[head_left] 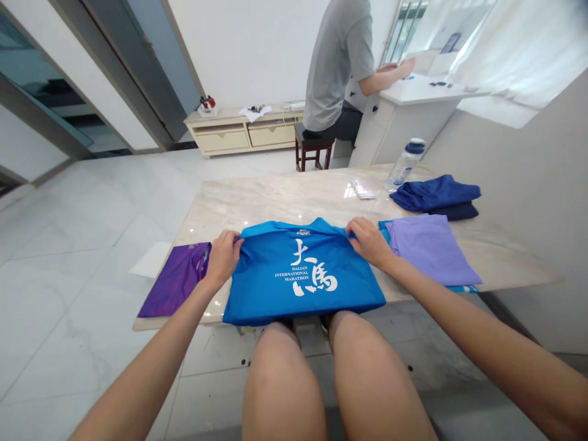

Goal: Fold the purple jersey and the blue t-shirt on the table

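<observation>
Both hands pinching a blue shirt's shoulders

Left hand [223, 256] and right hand [369, 240] clamp the blue shirt [301, 278] at table [275, 199] edge, six o'clock; uneven pulling could slide it off, or drag the lilac shirt [429, 248] at three.

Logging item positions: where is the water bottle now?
The bottle stands at the table's far right, just behind the dark blue clothes.
</observation>
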### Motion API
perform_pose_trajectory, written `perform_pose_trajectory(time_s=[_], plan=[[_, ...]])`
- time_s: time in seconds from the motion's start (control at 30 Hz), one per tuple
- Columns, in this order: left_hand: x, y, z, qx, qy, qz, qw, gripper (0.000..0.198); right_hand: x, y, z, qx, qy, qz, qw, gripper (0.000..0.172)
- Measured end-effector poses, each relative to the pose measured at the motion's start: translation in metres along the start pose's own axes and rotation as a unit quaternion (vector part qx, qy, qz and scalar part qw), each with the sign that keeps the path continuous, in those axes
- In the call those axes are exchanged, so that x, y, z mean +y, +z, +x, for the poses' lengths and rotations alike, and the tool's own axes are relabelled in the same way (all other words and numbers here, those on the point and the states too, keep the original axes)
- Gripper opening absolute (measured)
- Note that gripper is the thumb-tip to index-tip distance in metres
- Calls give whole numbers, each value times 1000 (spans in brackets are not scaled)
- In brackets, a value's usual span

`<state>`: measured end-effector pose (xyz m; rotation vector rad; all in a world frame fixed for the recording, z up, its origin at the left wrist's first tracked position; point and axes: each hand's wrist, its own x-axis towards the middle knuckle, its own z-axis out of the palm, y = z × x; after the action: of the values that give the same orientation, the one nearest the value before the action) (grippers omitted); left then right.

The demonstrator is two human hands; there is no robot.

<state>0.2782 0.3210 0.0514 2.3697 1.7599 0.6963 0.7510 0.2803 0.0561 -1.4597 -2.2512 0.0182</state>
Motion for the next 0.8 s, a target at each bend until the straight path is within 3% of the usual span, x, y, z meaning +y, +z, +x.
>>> perform_pose_trajectory(time_s=[0.03, 0.1, 0.17, 0.23, 0.3, 0.4, 0.57, 0.7, 0.8], plan=[[1, -7, -24, 10, 33, -6, 999, 24, -5, -8, -22, -18, -43, -4, 999, 16], [-2, -18, -75, -33, 80, -9, 996, 23, -9, -22, -65, -86, -97, 7, 991, 13], [-10, -26, -115, -85, 95, -11, 992, 23, -10, -32, -99, -138, -95, 33, 985, 3], [-16, -32, -135, -105, 88, -9, 991, 25, -9, -39, -117, -150, -59, 54, 986, 10], [-16, -36, -134, -103, 76, -6, 992, 28, -11, -42, -118, -141, -32, 58, 988, 17], [-2, -36, -112, -116, 85, -4, 990, 36, -24, -36, -103, -146, -28, 45, 988, 29], [39, -13, -90, -196, 138, 7, 971, 46, -56, -5, -85, -176, -74, 58, 980, 46], [56, 7, -90, -228, 146, -13, 963, 41, -69, 22, -88, -148, -105, 111, 977, 31], [55, 14, -87, -245, 171, -35, 954, 26, -70, 33, -90, -92, -78, 142, 982, 23]])
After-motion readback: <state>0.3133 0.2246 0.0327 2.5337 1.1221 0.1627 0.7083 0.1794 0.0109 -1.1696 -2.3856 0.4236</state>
